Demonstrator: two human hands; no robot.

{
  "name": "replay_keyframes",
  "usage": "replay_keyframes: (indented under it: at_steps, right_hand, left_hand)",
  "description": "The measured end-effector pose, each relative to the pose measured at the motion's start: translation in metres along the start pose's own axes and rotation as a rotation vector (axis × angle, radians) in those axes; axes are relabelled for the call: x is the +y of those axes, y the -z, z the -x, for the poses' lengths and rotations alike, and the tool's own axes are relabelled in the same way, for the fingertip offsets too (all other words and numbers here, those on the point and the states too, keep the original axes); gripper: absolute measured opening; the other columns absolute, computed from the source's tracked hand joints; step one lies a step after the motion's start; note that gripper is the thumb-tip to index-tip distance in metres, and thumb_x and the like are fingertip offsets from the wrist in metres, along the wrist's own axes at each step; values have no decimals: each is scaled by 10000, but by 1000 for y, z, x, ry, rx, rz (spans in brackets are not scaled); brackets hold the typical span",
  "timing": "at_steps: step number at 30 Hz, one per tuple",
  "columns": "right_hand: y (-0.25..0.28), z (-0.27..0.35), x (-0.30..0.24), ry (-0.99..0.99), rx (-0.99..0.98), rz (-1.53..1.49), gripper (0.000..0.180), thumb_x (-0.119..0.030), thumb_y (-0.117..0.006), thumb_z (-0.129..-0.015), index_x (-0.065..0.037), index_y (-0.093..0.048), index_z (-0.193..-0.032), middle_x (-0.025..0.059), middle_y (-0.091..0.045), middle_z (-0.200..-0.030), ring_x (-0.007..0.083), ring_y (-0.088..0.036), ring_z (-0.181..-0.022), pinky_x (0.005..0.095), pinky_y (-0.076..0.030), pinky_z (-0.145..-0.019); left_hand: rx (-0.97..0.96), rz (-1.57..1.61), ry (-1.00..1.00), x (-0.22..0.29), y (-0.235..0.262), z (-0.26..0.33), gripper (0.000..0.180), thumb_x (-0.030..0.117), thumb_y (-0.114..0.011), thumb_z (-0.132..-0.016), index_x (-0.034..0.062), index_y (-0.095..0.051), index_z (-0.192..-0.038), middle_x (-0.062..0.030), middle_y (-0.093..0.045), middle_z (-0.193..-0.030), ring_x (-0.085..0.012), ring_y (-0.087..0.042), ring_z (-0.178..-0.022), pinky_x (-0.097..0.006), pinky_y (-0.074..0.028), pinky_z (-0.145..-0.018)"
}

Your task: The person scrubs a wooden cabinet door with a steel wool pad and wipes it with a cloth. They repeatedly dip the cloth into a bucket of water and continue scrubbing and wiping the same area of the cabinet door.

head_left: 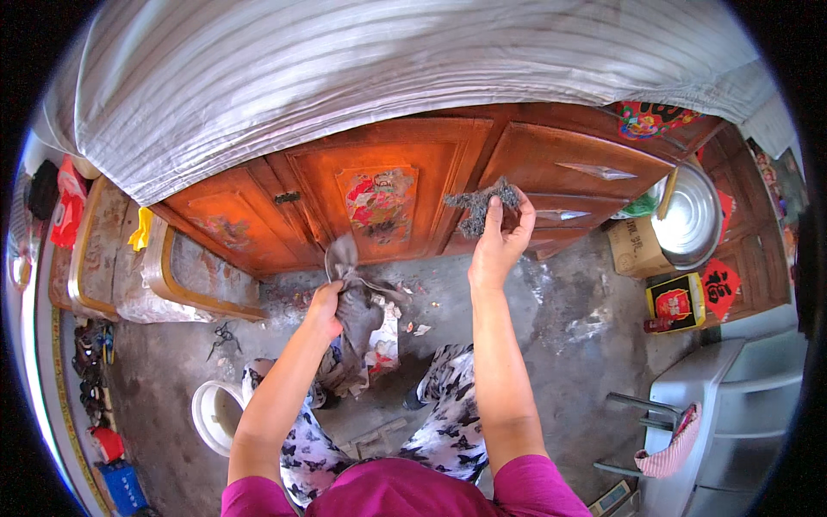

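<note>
A wooden cabinet (495,142) with orange-brown doors stands in front of me. One door panel carries a worn, partly peeled colourful picture (379,202). My right hand (502,246) is raised before the cabinet, fingers closed round a tangled grey scouring pad (476,208). Lower and to the left, my left hand (326,312) grips a crumpled grey-brown rag (357,319) that hangs down above the floor. I cannot tell whether the pad touches the cabinet. Torn paper scraps (385,340) lie on the floor beneath the rag.
A white bucket (215,422) stands by my left leg, with scissors (222,339) on the floor beyond it. At right are a cardboard box (635,247), a metal basin (689,211) and a grey plastic chair (736,405). A striped sheet (413,52) drapes over the cabinet top.
</note>
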State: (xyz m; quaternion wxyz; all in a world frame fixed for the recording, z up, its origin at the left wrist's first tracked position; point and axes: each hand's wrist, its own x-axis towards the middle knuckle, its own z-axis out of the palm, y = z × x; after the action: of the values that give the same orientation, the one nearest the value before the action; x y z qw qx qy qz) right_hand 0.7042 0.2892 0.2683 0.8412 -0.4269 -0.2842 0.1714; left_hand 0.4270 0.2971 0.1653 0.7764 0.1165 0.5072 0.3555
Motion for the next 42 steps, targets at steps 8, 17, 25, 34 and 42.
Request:
replay_keyframes:
  at_steps: [8, 17, 25, 34, 42]
  right_hand:
    - [-44, -61, -36, 598, -97, 698, 243, -153, -751, -959, -38, -688, -1163, 135, -629, -1174, 314, -597, -1117, 426, -475, -995]
    - [-38, -58, -33, 702, -196, 819, 227, -30, -743, -861, -66, -705, -1082, 142, -646, -1103, 355, -625, -1082, 445, -504, -951]
    - [-15, -57, -25, 646, -278, 933, 252, 35, -727, -830, -60, -696, -1061, 127, -669, -1098, 337, -648, -1072, 418, -516, -943]
    - [-21, -52, -31, 599, -302, 963, 252, 36, -706, -846, -52, -675, -1080, 147, -649, -1098, 364, -645, -1076, 441, -511, -959]
    - [-28, -52, -16, 716, -171, 865, 218, 9, -710, -868, -44, -674, -1077, 153, -654, -1091, 361, -650, -1059, 424, -517, -935]
  left_hand:
    - [-101, 176, -45, 11, 22, 9, 227, 149, -569, -1022, -23, -664, -1137, -164, -746, -1074, -320, -735, -1004, -509, -607, -894]
    - [-140, 220, -118, 22, 43, -1, 202, 90, -627, -990, 21, -644, -1180, -126, -744, -1120, -292, -743, -1004, -486, -610, -904]
    - [-153, 157, -114, 22, 29, 26, 241, 153, -571, -1028, 30, -666, -1213, -126, -738, -1194, -314, -711, -1112, -501, -569, -985]
    - [-197, 156, -114, 25, 28, 33, 170, 86, -598, -1003, 34, -649, -1156, -112, -744, -1097, -286, -739, -1001, -467, -606, -884]
    - [-208, 193, -271, 20, 44, 14, 300, -56, -568, -858, 57, -622, -1131, -62, -702, -1069, -239, -693, -984, -397, -563, -902]
